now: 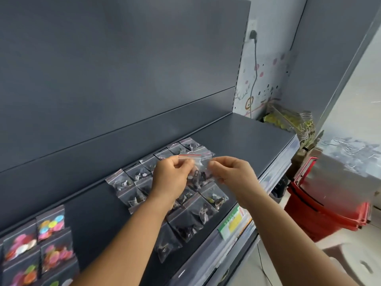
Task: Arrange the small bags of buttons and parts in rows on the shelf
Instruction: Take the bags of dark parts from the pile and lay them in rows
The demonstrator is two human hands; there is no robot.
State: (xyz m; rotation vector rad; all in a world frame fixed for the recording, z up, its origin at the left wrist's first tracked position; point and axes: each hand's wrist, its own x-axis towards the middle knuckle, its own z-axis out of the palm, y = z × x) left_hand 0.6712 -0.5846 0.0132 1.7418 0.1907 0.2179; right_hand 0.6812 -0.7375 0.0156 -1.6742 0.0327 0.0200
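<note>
A small clear bag [199, 166] of dark parts is held up above the laid rows [171, 195], over the middle of the shelf [237, 133]. It is pinched at its top corners, left hand [171, 178] on one, right hand [231, 174] on the other; each grip is closed on the bag. Risks judged: the slick plastic could be dropped onto the rows, neighbours knocked askew by a wrist, or front bags nudged toward the shelf's front edge.

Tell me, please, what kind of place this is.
Probably a small shop: a dark grey metal display shelf with a green and yellow price label on its edge, and stacked red plastic shopping baskets beside it.
</note>
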